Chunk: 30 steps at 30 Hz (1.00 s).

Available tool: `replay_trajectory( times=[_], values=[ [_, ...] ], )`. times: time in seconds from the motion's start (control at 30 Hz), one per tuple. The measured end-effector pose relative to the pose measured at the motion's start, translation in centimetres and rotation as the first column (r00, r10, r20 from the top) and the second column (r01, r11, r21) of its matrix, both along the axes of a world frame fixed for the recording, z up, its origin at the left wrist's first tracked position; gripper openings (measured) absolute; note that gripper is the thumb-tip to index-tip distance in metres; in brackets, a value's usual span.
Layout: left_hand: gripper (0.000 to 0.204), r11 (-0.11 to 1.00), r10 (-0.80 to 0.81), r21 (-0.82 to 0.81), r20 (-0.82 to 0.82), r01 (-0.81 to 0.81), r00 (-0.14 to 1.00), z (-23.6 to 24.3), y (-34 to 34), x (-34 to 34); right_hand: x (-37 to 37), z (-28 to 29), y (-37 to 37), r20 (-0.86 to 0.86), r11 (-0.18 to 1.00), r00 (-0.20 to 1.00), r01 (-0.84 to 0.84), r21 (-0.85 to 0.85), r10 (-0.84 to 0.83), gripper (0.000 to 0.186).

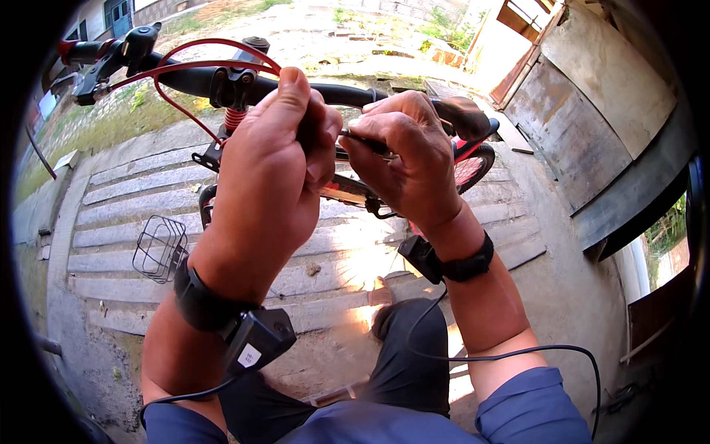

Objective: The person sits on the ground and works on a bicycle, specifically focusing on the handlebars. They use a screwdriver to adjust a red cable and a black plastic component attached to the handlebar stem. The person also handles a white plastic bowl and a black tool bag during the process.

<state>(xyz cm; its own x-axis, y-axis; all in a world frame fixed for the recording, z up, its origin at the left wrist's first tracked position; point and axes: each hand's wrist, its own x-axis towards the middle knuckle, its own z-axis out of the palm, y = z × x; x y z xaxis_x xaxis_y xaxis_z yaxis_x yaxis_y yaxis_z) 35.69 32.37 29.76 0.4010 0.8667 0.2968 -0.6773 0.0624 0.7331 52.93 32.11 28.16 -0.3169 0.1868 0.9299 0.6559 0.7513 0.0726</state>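
Note:
My left hand (270, 152) is closed in front of the handlebar (188, 80) of a bicycle, thumb uppermost. What its fingers hold is hidden. Red cables (203, 44) loop from the bar's left side and pass out of sight at my left thumb; I cannot tell whether the hand grips them. Close to its right, my right hand (410, 152) pinches a thin dark rod-like piece (367, 140) between thumb and fingers. The piece's tip points at my left fingers. Behind both hands is the bicycle frame (344, 189), partly covered by them.
A black wire basket (160, 248) lies on the slatted stone paving (140, 214) to the left. The bicycle's rear wheel (475, 169) stands at the right, near metal sheets (577, 126) along a wall. A black cable (518, 351) trails from my right wrist device (421, 257).

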Motion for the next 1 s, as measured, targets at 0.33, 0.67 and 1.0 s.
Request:
replay_trajectory(
  times=[0.33,0.67,1.0],
  values=[
    [0.036,1.000,0.026,0.007,0.063,-0.027,0.998,-0.1,1.2,0.8,0.0,0.1,-0.2,-0.004,0.998,0.999,0.044,-0.040,-0.045,0.022],
    [0.036,0.996,0.083,0.020,0.092,-0.086,0.992,0.2,1.1,-0.1,2.6,3.0,-1.2,0.371,0.848,0.838,0.492,-0.196,-0.400,0.089],
    [0.035,0.997,0.078,-0.009,0.146,-0.077,0.986,0.2,1.0,-0.4,2.0,2.8,0.0,0.372,0.763,0.828,0.543,-0.350,-0.419,0.024]
  ],
)
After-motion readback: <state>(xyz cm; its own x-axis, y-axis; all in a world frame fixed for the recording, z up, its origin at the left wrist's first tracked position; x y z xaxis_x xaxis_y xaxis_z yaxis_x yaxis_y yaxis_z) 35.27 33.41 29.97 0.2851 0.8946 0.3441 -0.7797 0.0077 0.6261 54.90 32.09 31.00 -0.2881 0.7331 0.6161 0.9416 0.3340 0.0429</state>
